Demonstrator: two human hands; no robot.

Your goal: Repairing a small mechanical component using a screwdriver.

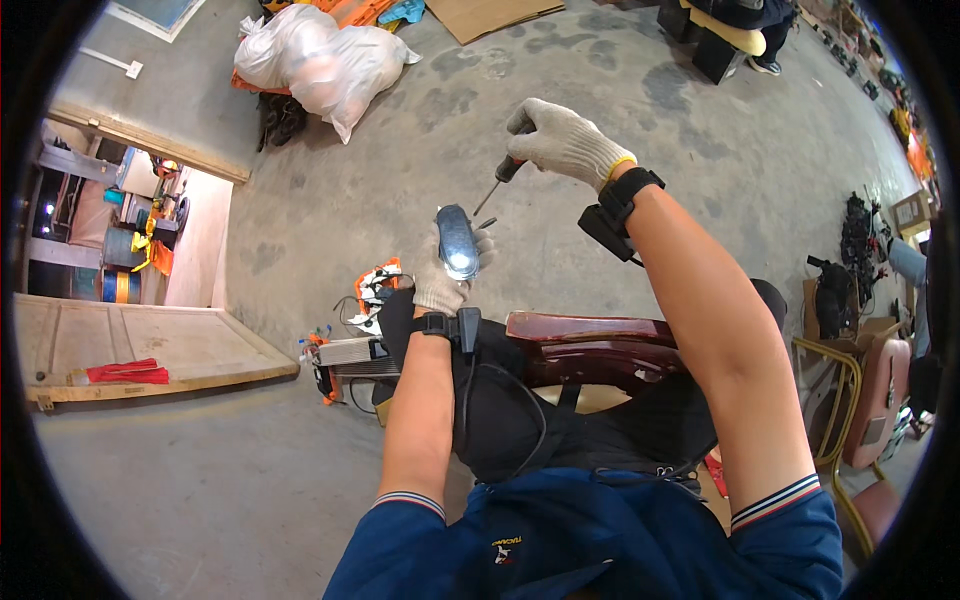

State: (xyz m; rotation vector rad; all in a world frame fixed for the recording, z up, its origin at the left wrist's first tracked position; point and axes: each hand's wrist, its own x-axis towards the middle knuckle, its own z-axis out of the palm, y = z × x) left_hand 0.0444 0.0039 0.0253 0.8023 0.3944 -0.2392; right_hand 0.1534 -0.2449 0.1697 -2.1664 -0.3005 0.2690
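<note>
My left hand (438,272), in a knitted work glove, is closed around a dark oblong device (457,235) with a glossy casing. A bright spot shines at its near end; I cannot tell if it is a lamp or a reflection. A small dark stub (487,223) sticks out beside it, near my left fingers. My right hand (560,138), gloved too, is raised farther off to the right and closed on the dark handle of a screwdriver (509,170). The screwdriver's thin shaft slants down toward the device, its tip apart from it.
A dark red wooden chair back (590,330) stands in front of my body. Left of my legs lie orange-and-white gear and cables (377,290). White plastic bags (325,60) lie at the far left, near an open wooden door (150,345). Another chair (872,400) stands at right.
</note>
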